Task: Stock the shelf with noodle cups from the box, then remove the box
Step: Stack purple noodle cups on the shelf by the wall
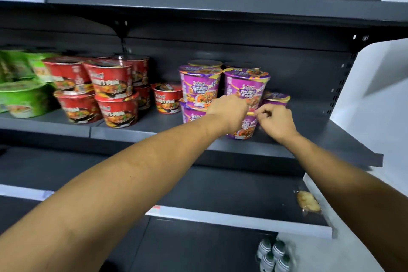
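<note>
My left hand (pixel 229 110) rests against the stacked round purple noodle cups (pixel 246 85) on the dark grey metal shelf (pixel 154 126), its fingers hidden, while my right hand (pixel 276 122) curls beside the lower rim, grip unclear.

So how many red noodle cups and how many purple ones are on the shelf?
Red noodle cups: 7
Purple noodle cups: 7, two of them showing only as lids at the back
Total: 14
The green ones at the left are too blurred to count.
</note>
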